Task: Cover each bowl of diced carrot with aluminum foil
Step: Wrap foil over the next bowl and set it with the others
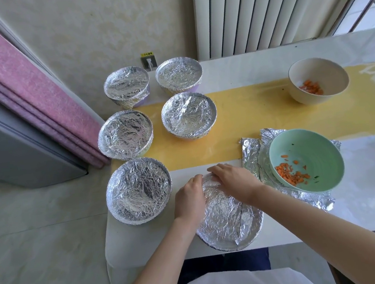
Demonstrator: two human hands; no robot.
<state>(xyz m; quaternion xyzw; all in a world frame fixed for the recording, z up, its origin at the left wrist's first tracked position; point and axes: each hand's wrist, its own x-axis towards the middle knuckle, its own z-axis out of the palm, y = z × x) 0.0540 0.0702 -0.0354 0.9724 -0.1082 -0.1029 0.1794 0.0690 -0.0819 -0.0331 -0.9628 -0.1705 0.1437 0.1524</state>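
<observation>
A bowl under crinkled aluminum foil (pixel 228 220) sits at the table's near edge. My left hand (pixel 188 200) curls over its left rim, pressing the foil down. My right hand (pixel 233 181) lies across the far rim, fingers bent over the foil edge. To the right, an uncovered green bowl (pixel 315 150) with diced carrot (pixel 291 174) rests on loose foil sheets (pixel 251 156). A cream bowl (pixel 320 76) with diced carrot stands open at the far right. Several foil-covered bowls stand at the left, the nearest one (pixel 138 191) beside my left hand.
The table (pixel 371 204) is white with a yellow runner (pixel 248 117) across it. A radiator (pixel 261 11) and a window are behind it. A pink curtain (pixel 16 85) hangs at the left, and a wall socket (pixel 149 62) sits behind the far bowls.
</observation>
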